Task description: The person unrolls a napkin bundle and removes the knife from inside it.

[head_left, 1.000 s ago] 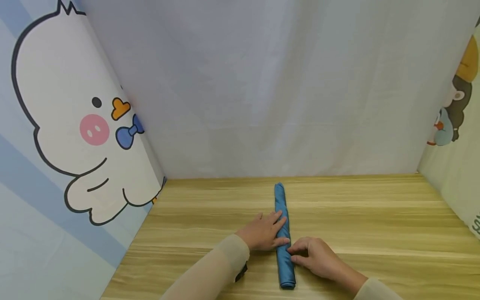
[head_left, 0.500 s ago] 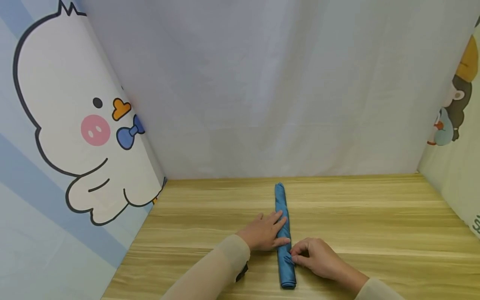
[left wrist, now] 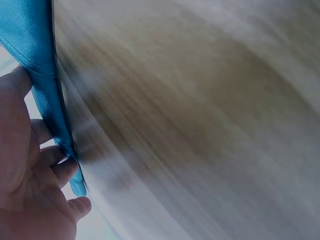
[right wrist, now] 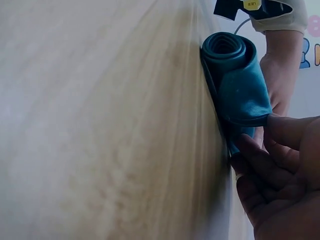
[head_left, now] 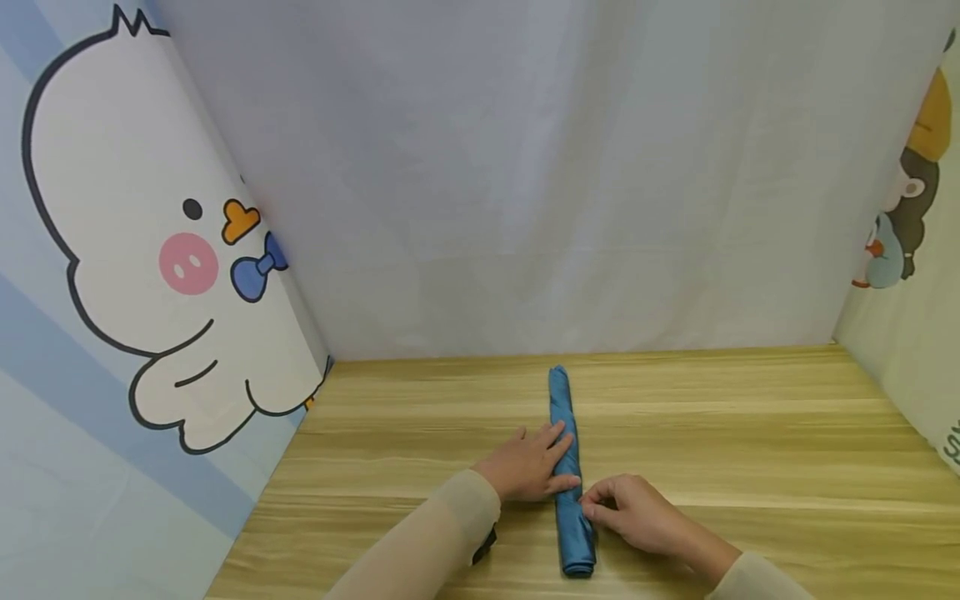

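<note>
The blue roll (head_left: 576, 542) lies lengthwise on the table (head_left: 750, 442), its far end near the pale curtain (head_left: 525, 208). Cartoon-printed walls flank the table: left wall (head_left: 120, 167), right wall (head_left: 915, 350). The left hand (head_left: 521, 467), fingers spread, rests across the roll, covering its middle; the right hand (head_left: 633, 512) pinches the roll's edge between thumb and finger.

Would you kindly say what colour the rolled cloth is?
Blue; the rolled cloth shows best in the head view.

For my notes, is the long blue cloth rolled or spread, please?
Rolled up: the long blue cloth forms a tube with spiral layers at one end.
</note>
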`<state>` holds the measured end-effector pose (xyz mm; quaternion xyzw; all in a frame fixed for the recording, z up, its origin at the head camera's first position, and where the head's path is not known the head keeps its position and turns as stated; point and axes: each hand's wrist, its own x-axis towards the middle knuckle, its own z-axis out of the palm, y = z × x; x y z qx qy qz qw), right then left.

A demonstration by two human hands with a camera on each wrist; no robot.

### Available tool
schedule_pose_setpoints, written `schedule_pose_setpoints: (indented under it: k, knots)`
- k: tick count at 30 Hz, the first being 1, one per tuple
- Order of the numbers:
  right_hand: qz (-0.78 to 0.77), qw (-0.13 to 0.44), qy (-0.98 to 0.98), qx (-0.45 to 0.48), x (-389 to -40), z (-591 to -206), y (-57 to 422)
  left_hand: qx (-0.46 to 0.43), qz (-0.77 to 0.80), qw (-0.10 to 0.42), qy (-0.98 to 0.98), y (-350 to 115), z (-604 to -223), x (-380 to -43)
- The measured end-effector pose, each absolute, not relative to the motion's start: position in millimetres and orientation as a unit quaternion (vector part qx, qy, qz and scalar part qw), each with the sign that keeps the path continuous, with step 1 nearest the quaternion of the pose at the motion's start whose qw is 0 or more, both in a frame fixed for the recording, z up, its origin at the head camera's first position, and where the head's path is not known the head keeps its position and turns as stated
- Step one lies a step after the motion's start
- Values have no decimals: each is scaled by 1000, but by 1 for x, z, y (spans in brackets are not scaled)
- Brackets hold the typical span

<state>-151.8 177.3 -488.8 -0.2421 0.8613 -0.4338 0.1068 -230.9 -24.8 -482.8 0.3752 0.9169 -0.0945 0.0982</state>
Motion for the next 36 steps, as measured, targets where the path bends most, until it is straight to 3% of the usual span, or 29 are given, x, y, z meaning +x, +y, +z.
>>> schedule_pose_setpoints:
  k: [15,25,36]
  knots:
    - [-470,128,843,-229,-146,-493,187,370,-87,105,919,-25,-485,-231]
    - [-514,187,805,-228,-140,-495,188,367,-78,106,921,-25,-481,-229]
    - [-521,172,803,-231,-137,-497,191,369,-80,103,920,-25,-483,-230]
